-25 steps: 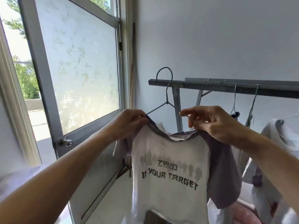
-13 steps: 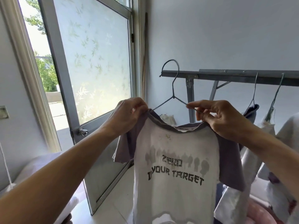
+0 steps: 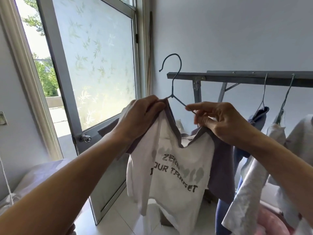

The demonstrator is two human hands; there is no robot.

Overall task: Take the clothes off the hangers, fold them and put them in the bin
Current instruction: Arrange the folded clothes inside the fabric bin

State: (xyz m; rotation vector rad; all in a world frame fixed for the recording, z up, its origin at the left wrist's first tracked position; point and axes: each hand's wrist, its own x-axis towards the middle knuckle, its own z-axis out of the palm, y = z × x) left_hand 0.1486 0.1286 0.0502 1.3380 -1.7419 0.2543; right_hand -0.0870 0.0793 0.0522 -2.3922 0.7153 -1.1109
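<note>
A white T-shirt [image 3: 174, 167] with grey sleeves, a grey collar and dark lettering hangs in front of me on a thin dark wire hanger [image 3: 172, 78]. The hanger is off the rail, its hook free in the air. My left hand [image 3: 140, 117] grips the shirt's left shoulder together with the hanger's left arm. My right hand [image 3: 218, 119] pinches the hanger's right arm with thumb and forefinger, the other fingers curled over the shirt's right shoulder. The collar sags in a V between my hands. No bin is in view.
A grey metal clothes rail [image 3: 237, 77] runs along the back wall, with more garments on wire hangers at the right [image 3: 259, 121]. A frosted glass door [image 3: 94, 65] stands open at the left. A light-covered surface [image 3: 39, 177] lies low at the left. Pink fabric [image 3: 271, 223] shows bottom right.
The collar now sags deeper between my hands and the shirt's right shoulder has slid down off the hanger's right arm, baring the wire. The shirt hangs more crumpled.
</note>
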